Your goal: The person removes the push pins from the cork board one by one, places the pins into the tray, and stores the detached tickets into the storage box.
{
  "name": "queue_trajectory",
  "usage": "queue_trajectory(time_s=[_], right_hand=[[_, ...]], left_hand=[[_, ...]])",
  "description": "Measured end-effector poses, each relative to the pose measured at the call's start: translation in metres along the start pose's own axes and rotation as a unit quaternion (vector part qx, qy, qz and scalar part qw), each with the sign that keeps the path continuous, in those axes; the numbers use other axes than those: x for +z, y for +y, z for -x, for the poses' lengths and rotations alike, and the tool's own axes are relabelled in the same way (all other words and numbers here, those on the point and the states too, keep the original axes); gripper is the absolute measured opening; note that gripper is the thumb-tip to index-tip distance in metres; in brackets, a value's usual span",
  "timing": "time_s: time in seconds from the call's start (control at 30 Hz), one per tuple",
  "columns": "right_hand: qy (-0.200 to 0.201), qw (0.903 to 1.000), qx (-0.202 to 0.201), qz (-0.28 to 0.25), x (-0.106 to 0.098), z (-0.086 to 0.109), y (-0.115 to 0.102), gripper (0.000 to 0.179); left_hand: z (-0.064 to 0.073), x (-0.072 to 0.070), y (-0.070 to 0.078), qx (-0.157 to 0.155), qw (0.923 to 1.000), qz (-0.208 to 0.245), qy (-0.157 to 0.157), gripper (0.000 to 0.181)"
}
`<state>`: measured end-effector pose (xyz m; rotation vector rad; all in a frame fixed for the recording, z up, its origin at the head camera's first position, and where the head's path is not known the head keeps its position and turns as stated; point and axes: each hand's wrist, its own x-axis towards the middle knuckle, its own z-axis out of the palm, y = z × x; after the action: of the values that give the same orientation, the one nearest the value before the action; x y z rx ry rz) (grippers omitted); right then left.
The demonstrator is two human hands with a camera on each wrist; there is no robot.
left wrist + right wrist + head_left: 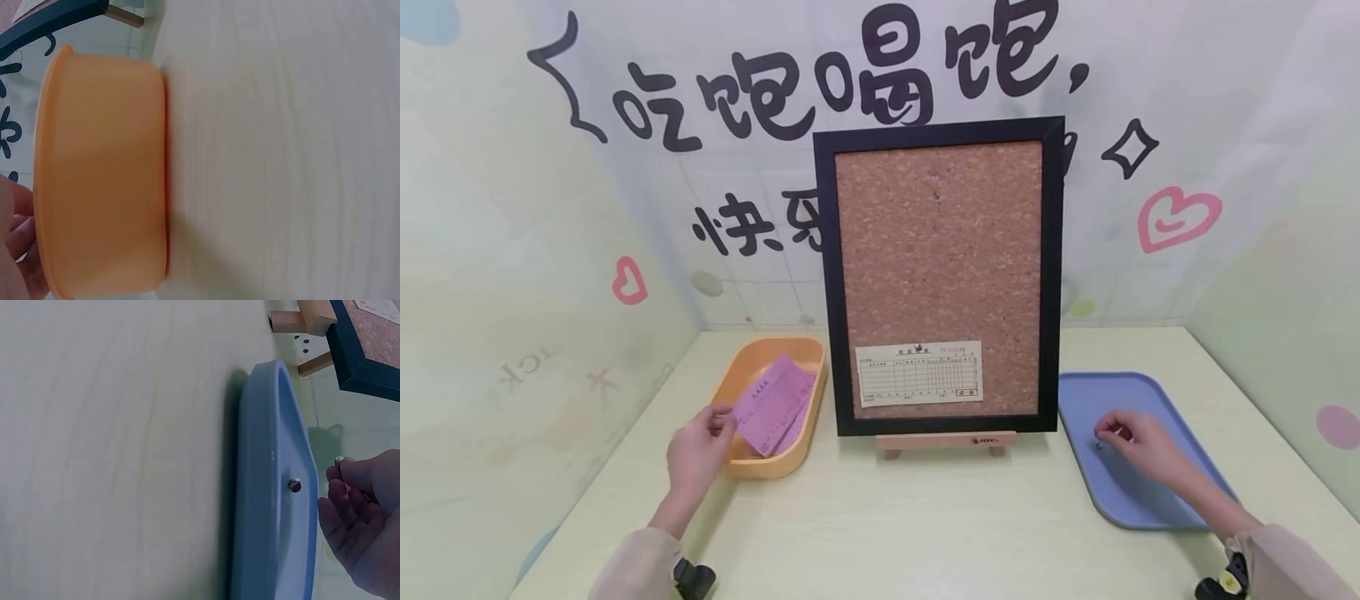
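My left hand (695,450) is at the left rim of an orange basket (765,469), pinching the edge of a pink printed slip (767,404). Another pink slip (797,425) lies beneath it in the basket. In the left wrist view the basket's wall hides most of the left hand (22,250). Over a blue tray (1150,517), my right hand (1146,446) pinches a small silver push pin (339,461) between thumb and forefinger. A second silver push pin (294,485) lies on the tray, below that hand.
A black-framed cork board (943,250) stands on a small wooden easel (946,442) between basket and tray. Near its bottom left, a push pin (918,347) fixes a white form (921,375). Printed sheets (760,167) wall the table's back and sides.
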<state>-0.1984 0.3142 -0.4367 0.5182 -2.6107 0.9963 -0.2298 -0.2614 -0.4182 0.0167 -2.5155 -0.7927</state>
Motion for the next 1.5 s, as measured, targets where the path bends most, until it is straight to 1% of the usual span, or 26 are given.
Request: queue_trajectory(time_s=[0.1,0.17,0.23,0.37,0.53,0.73,0.83,0.97,1.07,1.13,1.3,1.5], right_hand=[[-0.005,1.0000,0.004,0.000,-0.001,0.004,0.002,0.004],[-0.009,0.9999,0.012,-0.002,-0.002,0.006,0.003,0.004],[-0.016,0.9996,0.022,-0.003,-0.002,0.008,0.004,0.003],[-0.027,0.9993,0.026,-0.003,-0.001,0.012,0.008,0.004],[-0.038,0.9989,0.029,0.002,0.001,0.015,0.015,0.004],[-0.065,0.9970,0.041,0.008,0.001,0.015,0.015,0.006],[-0.075,0.9962,0.043,0.008,0.001,0.014,0.015,0.006],[-0.080,0.9957,0.047,0.003,0.001,0.014,0.015,0.006],[-0.080,0.9956,0.049,0.000,0.001,0.013,0.016,0.006],[-0.080,0.9956,0.050,-0.001,0.002,0.014,0.016,0.006],[-0.074,0.9964,0.041,-0.006,0.002,0.013,0.015,0.006],[-0.075,0.9959,0.048,-0.012,-0.002,0.009,0.011,0.006]], left_hand=[[-0.001,0.001,0.002,0.012,0.9974,-0.001,-0.071,0.022],[-0.002,0.002,0.004,0.024,0.9940,0.001,-0.107,0.025],[-0.003,0.001,0.007,0.034,0.9913,0.000,-0.127,0.027],[-0.005,0.000,0.009,0.037,0.9892,-0.005,-0.142,0.028],[-0.005,0.000,0.007,0.041,0.9876,-0.011,-0.151,0.028],[-0.006,-0.002,0.003,0.038,0.9864,-0.028,-0.158,0.030],[-0.007,-0.003,0.003,0.036,0.9861,-0.026,-0.160,0.031],[-0.006,-0.001,0.003,0.030,0.9859,-0.020,-0.164,0.031],[-0.006,0.002,0.006,0.030,0.9867,-0.019,-0.159,0.030],[-0.006,0.004,0.008,0.035,0.9880,-0.016,-0.149,0.029],[-0.005,0.011,0.018,0.061,0.9907,0.001,-0.122,0.027],[-0.006,0.020,0.034,0.088,0.9906,0.015,-0.103,0.029]])
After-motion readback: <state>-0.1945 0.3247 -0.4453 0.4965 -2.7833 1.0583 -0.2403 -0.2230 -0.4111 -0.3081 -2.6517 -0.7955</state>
